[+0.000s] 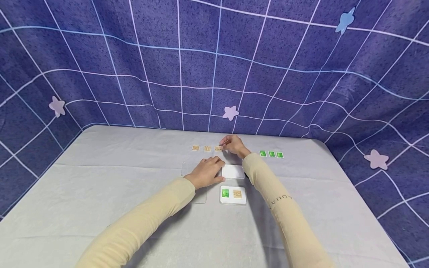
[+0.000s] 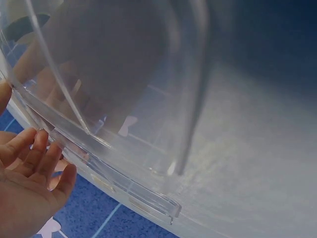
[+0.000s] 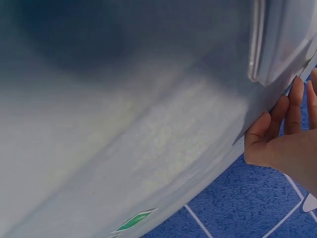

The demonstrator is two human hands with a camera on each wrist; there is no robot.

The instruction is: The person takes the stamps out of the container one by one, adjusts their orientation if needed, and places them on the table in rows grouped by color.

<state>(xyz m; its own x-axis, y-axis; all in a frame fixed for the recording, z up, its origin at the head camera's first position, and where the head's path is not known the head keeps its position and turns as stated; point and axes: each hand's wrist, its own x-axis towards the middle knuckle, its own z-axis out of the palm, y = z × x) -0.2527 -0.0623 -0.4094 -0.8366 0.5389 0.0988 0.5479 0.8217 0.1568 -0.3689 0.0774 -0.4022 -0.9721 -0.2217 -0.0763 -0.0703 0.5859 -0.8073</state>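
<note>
white-edged green cards (image 1: 271,154), tan cards (image 1: 207,148), grey cloth (image 1: 100,182), cream sleeves (image 1: 151,210), grid-lined blue curtain (image 1: 197,67)

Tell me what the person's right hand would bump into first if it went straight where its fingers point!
Most likely the rightmost brown card: the right hand points left, straight at it. Whether it already touches that card is hard to tell.
</note>
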